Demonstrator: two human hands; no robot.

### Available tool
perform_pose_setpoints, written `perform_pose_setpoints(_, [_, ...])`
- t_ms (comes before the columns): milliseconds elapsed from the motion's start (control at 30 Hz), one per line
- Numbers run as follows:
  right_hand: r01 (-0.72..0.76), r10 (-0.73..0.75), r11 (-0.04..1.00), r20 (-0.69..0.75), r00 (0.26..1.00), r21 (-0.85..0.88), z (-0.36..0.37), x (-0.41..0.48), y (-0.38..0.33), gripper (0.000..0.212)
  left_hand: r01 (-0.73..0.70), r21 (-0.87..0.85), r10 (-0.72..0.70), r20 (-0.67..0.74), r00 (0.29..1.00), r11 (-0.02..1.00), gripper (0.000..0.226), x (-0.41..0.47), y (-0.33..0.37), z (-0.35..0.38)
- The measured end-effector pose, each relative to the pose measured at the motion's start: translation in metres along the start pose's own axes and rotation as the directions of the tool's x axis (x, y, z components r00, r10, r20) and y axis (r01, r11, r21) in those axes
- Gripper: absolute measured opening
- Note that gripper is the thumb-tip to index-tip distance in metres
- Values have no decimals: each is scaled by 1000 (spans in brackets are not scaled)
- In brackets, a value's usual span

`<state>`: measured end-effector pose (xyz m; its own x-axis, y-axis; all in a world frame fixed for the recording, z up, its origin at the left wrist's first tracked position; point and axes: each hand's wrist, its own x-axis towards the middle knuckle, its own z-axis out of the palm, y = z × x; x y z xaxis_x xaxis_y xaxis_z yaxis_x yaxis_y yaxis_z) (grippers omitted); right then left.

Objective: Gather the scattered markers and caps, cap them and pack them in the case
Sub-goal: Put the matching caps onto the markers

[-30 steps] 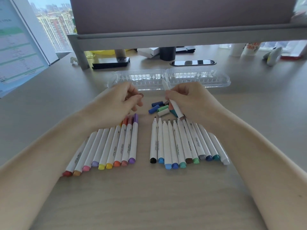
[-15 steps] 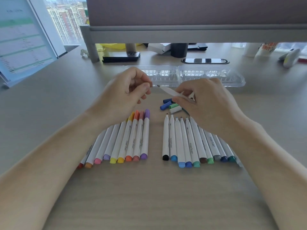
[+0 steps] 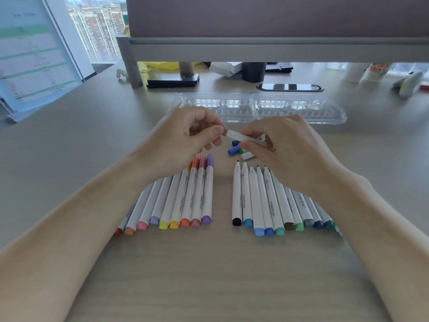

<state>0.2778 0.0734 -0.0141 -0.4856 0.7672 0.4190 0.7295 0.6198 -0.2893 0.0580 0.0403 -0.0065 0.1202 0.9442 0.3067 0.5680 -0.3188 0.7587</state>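
My right hand [image 3: 281, 149] pinches a white marker [image 3: 239, 136] held level above the desk. Its tip end meets the curled fingers of my left hand [image 3: 185, 140], which pinch something small that I cannot see. Below lie two rows of white markers: a capped row with warm colours [image 3: 185, 201] on the left and an uncapped row with cool colours [image 3: 262, 201] on the right. Several loose caps [image 3: 236, 149], blue, green and white, lie beneath my hands. The clear plastic case [image 3: 257, 108] lies open behind them.
A grey monitor shelf [image 3: 255, 47] spans the back, with a black phone [image 3: 173, 80], a dark cup [image 3: 253, 72] and a desk grommet [image 3: 290, 87] under it. A document stand [image 3: 30, 56] leans at the far left. Bottles and oddments [image 3: 371, 72] sit at the far right.
My right hand lifted the marker from upright near the caps and turned it level. Both hands came together until the marker's end reached my left fingers.
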Motion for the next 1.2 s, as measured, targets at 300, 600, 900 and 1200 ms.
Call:
perform_pose_setpoints(300, [-1, 2, 1000, -25, 1000, 24, 0, 1, -3, 15, 86, -140, -106, -143, 984, 986, 16, -1, 7, -3])
perform_pose_setpoints(600, [105, -108, 994, -85, 991, -43, 0, 0, -4, 30, 163, -298, -195, -81, 977, 941, 16, -1, 6, -4])
perform_pose_setpoints(900, [122, -125, 991, -92, 988, -47, 1, -1, -5, 37, 183, -337, -211, -50, 976, 924, 15, -1, 7, -3])
perform_pose_setpoints(1200, [125, -128, 992, -127, 984, -29, -1, 0, -12, 33, 156, -328, -195, -86, 977, 932, 20, -2, 13, -2])
